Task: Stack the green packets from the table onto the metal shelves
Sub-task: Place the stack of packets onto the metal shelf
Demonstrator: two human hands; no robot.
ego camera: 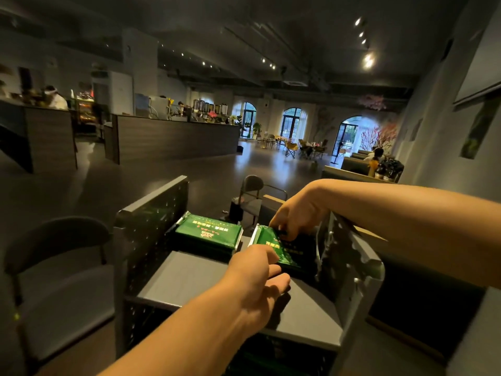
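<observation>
Green packet (pixel 273 246) on metal shelf (pixel 189 278), right hand (pixel 301 215) fingertips pinching far edge, left hand (pixel 257 278) thumb and fingers gripping near edge

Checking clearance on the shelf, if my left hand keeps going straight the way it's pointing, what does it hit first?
Probably the green packet your right hand grips; your left hand already looks in contact with its near edge. Beyond it is the shelf's perforated right side panel, though depth is unclear.

A dim café: a long dark wood counter (pixel 173 139) carries drink dispensers (pixel 210 107) and flowers, small tables with yellow chairs (pixel 291 147) stand by arched windows (pixel 291 123), and track spotlights (pixel 364 42) line the dark ceiling.
</observation>
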